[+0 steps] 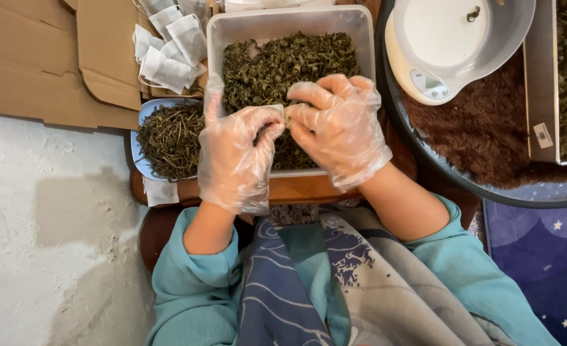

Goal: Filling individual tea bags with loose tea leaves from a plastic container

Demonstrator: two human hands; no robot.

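Sleeves: soft teal fabric at the bottom of the view, over a grey and navy patterned cloth in the lap.
Gloves: thin, crinkled clear plastic, loose over both hands.
Left hand (235, 160): fingers curled in, thumb and fingertips pinched on a small pale item at the spot where the two hands meet; what it is cannot be made out.
Right hand (338, 128): likewise curled, fingertips pinched on the same small item, touching the left hand's fingertips.
Clear plastic tub (219, 38): rectangular, straight-walled, directly under and behind the hands; holds crumpled dark green dried leaves (277, 64).
Blue dish (144, 112): shallow, just left of the tub; filled with thin brown-green dried stems (168, 138).
Empty tea bags (168, 48): white, papery, heaped behind the dish on flat brown cardboard (33, 57).
Kitchen scale (450, 38): white, smooth, rounded, far right, on a brown furry mat (482, 128) inside a dark round tray.
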